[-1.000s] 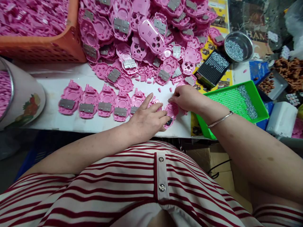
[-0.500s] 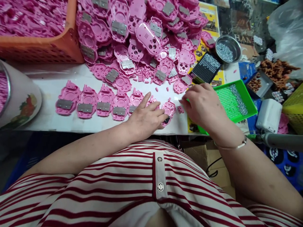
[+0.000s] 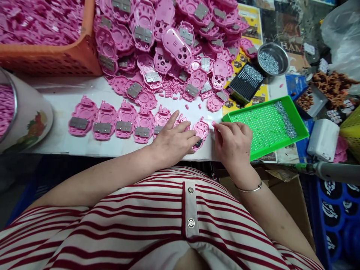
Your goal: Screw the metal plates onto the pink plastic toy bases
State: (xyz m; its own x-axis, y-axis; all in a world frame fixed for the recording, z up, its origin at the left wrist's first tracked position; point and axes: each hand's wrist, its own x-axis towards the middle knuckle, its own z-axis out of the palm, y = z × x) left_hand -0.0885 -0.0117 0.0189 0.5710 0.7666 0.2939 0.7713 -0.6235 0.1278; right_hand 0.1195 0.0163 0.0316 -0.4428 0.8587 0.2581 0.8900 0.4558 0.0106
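Note:
My left hand [image 3: 176, 140] lies palm down with its fingers spread, over part of the row of pink shells [image 3: 124, 122]. Its fingertips reach the rightmost pink shell [image 3: 201, 130], which has a dark plate at its lower end. Just right of that shell, my right hand [image 3: 233, 142] pinches a small pink piece [image 3: 213, 123] between thumb and index finger. Metal plates show in the shells on the left. Small pink pegs [image 3: 171, 89] lie behind the hands, below a heap of pink shells [image 3: 146, 33].
A green tray [image 3: 270, 127] of small metal parts stands right of my right hand. Behind it are a black tray [image 3: 245, 85] and a metal bowl [image 3: 274, 58]. An orange basket [image 3: 90, 48] and a white bucket [image 3: 35, 108] stand at the left.
My right hand has moved down and left from the green tray's edge, and now pinches the small pink piece that lay on the table. My left hand has hardly moved.

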